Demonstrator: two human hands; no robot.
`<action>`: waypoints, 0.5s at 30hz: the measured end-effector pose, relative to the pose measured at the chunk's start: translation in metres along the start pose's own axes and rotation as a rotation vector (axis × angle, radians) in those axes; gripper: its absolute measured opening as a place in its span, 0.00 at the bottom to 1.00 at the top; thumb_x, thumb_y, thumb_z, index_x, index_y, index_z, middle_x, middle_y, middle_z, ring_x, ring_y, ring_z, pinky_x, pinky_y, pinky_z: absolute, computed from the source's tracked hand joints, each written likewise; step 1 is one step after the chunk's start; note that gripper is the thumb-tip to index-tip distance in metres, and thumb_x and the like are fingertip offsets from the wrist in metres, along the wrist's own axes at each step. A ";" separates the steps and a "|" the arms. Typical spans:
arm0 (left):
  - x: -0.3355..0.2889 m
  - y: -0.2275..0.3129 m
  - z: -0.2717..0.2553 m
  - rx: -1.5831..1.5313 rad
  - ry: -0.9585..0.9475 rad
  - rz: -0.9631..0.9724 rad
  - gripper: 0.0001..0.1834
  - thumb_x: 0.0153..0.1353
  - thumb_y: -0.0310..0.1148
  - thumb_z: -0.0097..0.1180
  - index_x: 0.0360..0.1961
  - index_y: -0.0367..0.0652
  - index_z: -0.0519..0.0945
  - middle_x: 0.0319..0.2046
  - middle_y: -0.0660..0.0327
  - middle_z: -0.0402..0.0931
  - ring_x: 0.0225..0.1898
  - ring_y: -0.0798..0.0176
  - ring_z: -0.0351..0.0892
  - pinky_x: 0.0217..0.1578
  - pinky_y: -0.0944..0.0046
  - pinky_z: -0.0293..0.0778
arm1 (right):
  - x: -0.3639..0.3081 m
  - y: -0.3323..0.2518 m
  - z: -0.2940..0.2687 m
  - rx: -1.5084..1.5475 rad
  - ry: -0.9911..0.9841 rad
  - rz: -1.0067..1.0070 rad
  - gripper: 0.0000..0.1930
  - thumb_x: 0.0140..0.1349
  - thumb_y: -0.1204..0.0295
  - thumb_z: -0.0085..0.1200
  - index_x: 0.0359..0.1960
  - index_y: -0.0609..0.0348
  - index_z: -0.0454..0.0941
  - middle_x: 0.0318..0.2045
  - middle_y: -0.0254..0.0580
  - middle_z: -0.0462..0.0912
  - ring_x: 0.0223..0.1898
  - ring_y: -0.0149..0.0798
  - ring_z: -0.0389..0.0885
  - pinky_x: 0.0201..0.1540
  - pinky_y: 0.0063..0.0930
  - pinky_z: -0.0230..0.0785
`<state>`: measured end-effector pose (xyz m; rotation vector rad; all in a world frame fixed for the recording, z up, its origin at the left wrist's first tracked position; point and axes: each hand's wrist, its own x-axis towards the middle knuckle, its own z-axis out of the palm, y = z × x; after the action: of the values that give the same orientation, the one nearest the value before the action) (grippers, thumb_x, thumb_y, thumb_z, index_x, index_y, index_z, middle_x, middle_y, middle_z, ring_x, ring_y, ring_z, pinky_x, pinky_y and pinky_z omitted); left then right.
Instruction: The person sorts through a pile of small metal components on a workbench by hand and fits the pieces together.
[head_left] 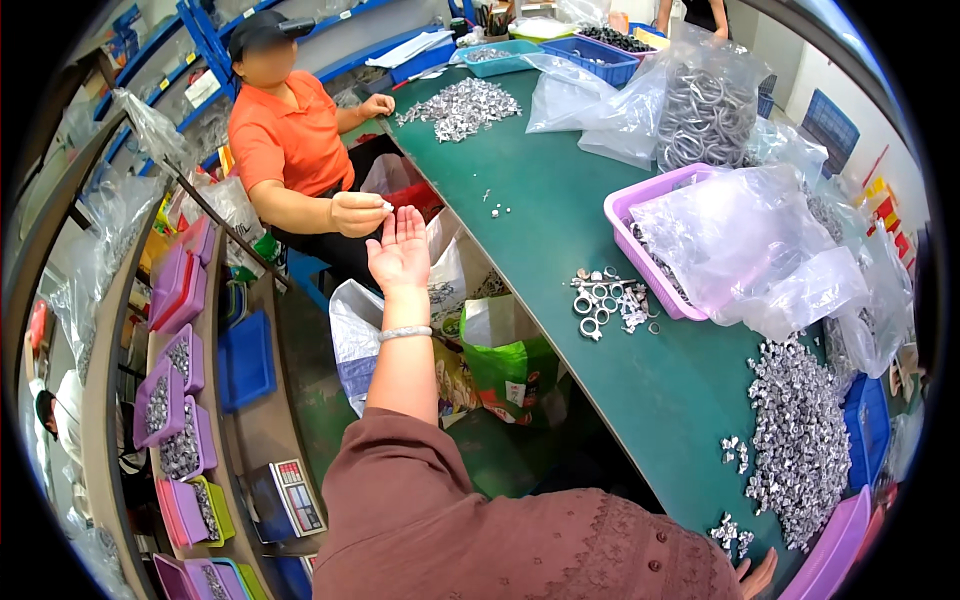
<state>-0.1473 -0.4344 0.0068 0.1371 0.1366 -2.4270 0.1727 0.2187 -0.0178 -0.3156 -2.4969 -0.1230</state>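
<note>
My left hand reaches out at the far left, palm up with its fingers stretched, and nothing shows on the palm. Just beyond its fingertips, a co-worker's hand pinches a small pale piece, too small to name. At the lower right, my right hand is only partly in view, its fingers apart at the green table. Near it lie a few small silvery metal parts and a large heap of similar parts.
On the green table are rings and fittings, a purple basket under plastic bags, a bag of metal rings and another silvery heap. Bags stand below its edge. Left shelves hold purple bins and a scale.
</note>
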 end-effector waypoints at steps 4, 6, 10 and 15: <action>0.015 0.009 -0.001 0.014 0.097 0.053 0.30 0.70 0.51 0.33 0.49 0.29 0.69 0.55 0.45 0.66 0.57 0.46 0.67 0.60 0.45 0.65 | 0.001 0.002 -0.004 0.075 -0.054 0.027 0.26 0.63 0.55 0.50 0.54 0.65 0.73 0.50 0.58 0.75 0.52 0.56 0.73 0.56 0.47 0.64; 0.017 0.015 -0.001 0.020 0.079 0.093 0.23 0.67 0.43 0.39 0.45 0.30 0.73 0.48 0.46 0.72 0.52 0.47 0.71 0.58 0.47 0.68 | 0.002 0.003 -0.002 0.090 -0.060 0.037 0.27 0.63 0.54 0.50 0.54 0.65 0.72 0.50 0.58 0.74 0.52 0.56 0.72 0.57 0.48 0.63; 0.016 0.021 -0.009 0.006 -0.028 0.042 0.20 0.66 0.38 0.40 0.40 0.30 0.78 0.42 0.45 0.78 0.47 0.46 0.76 0.55 0.48 0.70 | -0.012 0.043 0.026 0.056 -0.124 0.054 0.26 0.65 0.59 0.48 0.59 0.64 0.67 0.56 0.58 0.69 0.57 0.57 0.67 0.60 0.47 0.58; 0.009 0.009 -0.002 0.028 -0.025 0.018 0.19 0.67 0.35 0.40 0.44 0.30 0.76 0.44 0.46 0.76 0.49 0.46 0.75 0.55 0.48 0.70 | -0.033 0.063 0.034 0.019 -0.164 0.094 0.25 0.67 0.64 0.45 0.63 0.62 0.62 0.61 0.57 0.63 0.61 0.56 0.62 0.63 0.45 0.53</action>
<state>-0.1479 -0.4468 0.0027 0.1201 0.0893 -2.4124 0.1953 0.2790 -0.0632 -0.4511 -2.6379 -0.0359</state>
